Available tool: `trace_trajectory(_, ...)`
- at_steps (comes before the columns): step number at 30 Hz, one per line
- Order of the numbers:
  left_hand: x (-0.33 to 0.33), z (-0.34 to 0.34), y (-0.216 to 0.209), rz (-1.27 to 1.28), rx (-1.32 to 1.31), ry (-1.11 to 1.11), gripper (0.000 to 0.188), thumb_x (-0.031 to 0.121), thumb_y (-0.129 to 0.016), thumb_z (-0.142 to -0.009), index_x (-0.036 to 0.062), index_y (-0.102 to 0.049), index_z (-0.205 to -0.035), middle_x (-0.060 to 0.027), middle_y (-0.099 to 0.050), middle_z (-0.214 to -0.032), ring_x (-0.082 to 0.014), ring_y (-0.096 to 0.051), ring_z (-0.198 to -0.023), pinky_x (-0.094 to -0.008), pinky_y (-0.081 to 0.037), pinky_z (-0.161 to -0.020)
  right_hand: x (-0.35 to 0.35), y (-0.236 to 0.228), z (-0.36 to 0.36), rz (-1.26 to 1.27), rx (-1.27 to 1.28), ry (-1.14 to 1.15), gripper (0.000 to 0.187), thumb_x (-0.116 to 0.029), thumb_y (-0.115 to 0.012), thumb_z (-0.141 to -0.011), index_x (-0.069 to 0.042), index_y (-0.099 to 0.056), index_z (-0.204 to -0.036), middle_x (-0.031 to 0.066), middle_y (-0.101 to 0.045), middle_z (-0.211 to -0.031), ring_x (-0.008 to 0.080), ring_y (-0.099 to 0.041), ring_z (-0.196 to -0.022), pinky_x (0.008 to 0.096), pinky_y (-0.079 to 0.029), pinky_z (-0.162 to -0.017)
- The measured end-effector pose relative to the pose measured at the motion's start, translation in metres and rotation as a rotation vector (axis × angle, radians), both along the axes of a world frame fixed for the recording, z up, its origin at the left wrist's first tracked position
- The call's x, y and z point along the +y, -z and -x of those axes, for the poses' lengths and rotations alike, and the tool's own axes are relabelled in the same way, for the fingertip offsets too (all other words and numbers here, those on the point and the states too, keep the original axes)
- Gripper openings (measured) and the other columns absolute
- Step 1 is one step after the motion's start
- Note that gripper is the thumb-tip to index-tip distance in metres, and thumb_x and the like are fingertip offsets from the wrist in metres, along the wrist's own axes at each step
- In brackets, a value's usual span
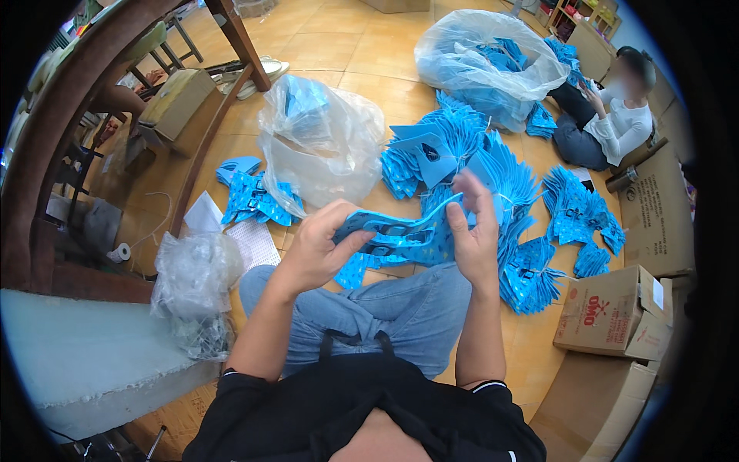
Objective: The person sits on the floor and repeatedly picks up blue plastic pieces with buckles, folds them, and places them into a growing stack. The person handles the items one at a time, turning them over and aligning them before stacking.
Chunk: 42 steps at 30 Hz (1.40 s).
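A few blue patterned flat pieces (400, 235) with dark printed shapes are stretched between my hands above my lap. Their exact kind I cannot tell; they bend and fan slightly apart. My left hand (327, 235) pinches the left end, thumb in front and fingers behind. At the right end, my right hand (473, 227) has its thumb against the pieces, with its other fingers raised behind and a little blurred. Just beyond lie large fanned bundles of like blue pieces (439, 150), some tied with a pale strip. Another blue piece (352, 271) hangs or lies below my left hand.
Clear plastic bags (331, 154) lie ahead, one large bag (477, 69) holding blue pieces. More bundles (573, 204) spread rightward near cardboard boxes (600, 312). Crumpled plastic (196, 269) sits at left by a wooden frame (239, 38). Another person (616, 115) sits at far right.
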<state>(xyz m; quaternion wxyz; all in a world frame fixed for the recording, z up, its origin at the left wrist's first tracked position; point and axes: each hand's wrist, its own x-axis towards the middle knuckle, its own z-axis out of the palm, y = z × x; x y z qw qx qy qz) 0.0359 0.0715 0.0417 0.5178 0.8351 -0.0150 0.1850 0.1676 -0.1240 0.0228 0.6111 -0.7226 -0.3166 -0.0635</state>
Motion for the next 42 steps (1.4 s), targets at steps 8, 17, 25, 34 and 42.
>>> trace_trajectory(8, -0.012, -0.001, 0.022, 0.364, -0.095, 0.006, 0.025, 0.018, -0.050, -0.098, -0.0013, -0.057, -0.111, -0.0050, -0.064, -0.089, -0.0104, -0.056, -0.077, -0.0266, -0.045, -0.070, -0.003, 0.016, 0.004, -0.187, 0.298, -0.099, 0.025, -0.026, -0.054, -0.098, -0.002, -0.057, -0.092, -0.0044, -0.053, -0.075, 0.0011, -0.041, -0.066, 0.0190, -0.036, -0.056)
trace_trajectory(17, -0.022, -0.014, 0.094, 0.885, 0.074, -0.117, 0.032, 0.028, -0.043, -0.102, -0.0001, -0.059, -0.101, -0.0016, -0.063, -0.091, -0.0032, -0.056, -0.081, -0.0218, -0.047, -0.071, 0.008, 0.083, -0.005, -0.201, 0.536, -0.081, 0.028, -0.029, -0.058, -0.096, -0.003, -0.059, -0.085, -0.0062, -0.052, -0.072, 0.0015, -0.041, -0.065, 0.0201, -0.038, -0.057)
trace_trajectory(25, -0.036, -0.062, 0.207, 0.615, 0.435, -0.131, 0.025, 0.019, -0.054, -0.097, 0.0005, -0.055, -0.114, -0.0021, -0.063, -0.087, -0.0047, -0.056, -0.075, -0.0221, -0.046, -0.062, -0.026, 0.157, -0.073, 0.591, 0.278, 0.257, 0.038, -0.038, -0.059, -0.091, -0.003, -0.064, -0.103, 0.0223, -0.067, -0.086, 0.0377, -0.065, -0.082, 0.0429, -0.049, -0.071)
trace_trajectory(34, -0.023, -0.060, 0.270, -0.170, 0.425, -0.371, 0.040, 0.028, -0.066, -0.085, 0.0020, -0.061, -0.116, -0.0179, -0.065, -0.099, -0.0303, -0.063, -0.090, -0.0382, -0.049, -0.080, -0.033, 0.239, -0.055, 0.690, 0.119, 0.388, 0.043, -0.027, -0.059, -0.089, -0.001, -0.054, -0.124, 0.0228, -0.057, -0.111, 0.0405, -0.056, -0.104, 0.0458, -0.045, -0.088)
trace_trajectory(42, 0.018, 0.020, 0.305, -0.310, 0.931, -0.635, 0.027, 0.016, -0.061, -0.083, 0.0053, -0.059, -0.108, -0.0171, -0.061, -0.101, -0.0336, -0.061, -0.096, -0.0393, -0.049, -0.079, -0.031, 0.221, -0.027, 0.425, -0.043, 0.404, 0.031, -0.014, -0.058, -0.090, 0.001, -0.058, -0.117, 0.0201, -0.057, -0.110, 0.0347, -0.057, -0.100, 0.0406, -0.046, -0.088)
